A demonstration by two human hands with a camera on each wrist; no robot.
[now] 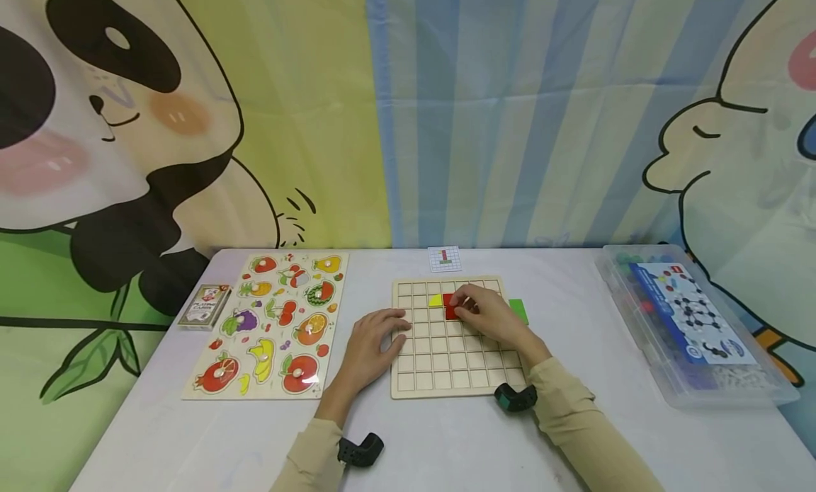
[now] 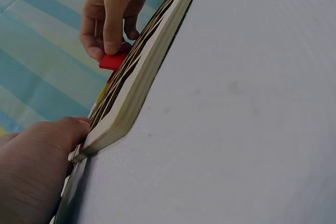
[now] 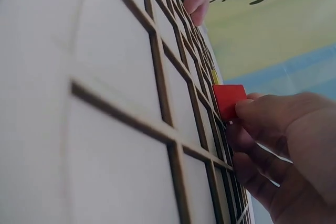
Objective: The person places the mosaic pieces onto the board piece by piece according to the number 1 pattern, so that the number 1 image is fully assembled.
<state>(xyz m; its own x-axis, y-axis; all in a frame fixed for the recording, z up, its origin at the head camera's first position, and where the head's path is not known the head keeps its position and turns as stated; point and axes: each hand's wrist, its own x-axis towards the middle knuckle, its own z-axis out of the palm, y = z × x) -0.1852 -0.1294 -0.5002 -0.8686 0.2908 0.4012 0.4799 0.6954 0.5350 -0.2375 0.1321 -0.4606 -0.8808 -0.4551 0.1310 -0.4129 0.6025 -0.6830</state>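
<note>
Right hand: your right hand point(image 1: 489, 316) pinches the red tile point(image 1: 451, 307) over the grid board point(image 1: 446, 379), upper rows, beside a yellow piece point(image 1: 436, 300)
Left hand: your left hand point(image 1: 375, 345) rests with relaxed fingers on the board's left edge; holds nothing

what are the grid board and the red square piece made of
The pale square grid board looks like unfinished light wood: matte, with dark-edged slats and a layered side edge. The small red square piece in the right hand is smooth and evenly coloured, painted wood or plastic.
</note>
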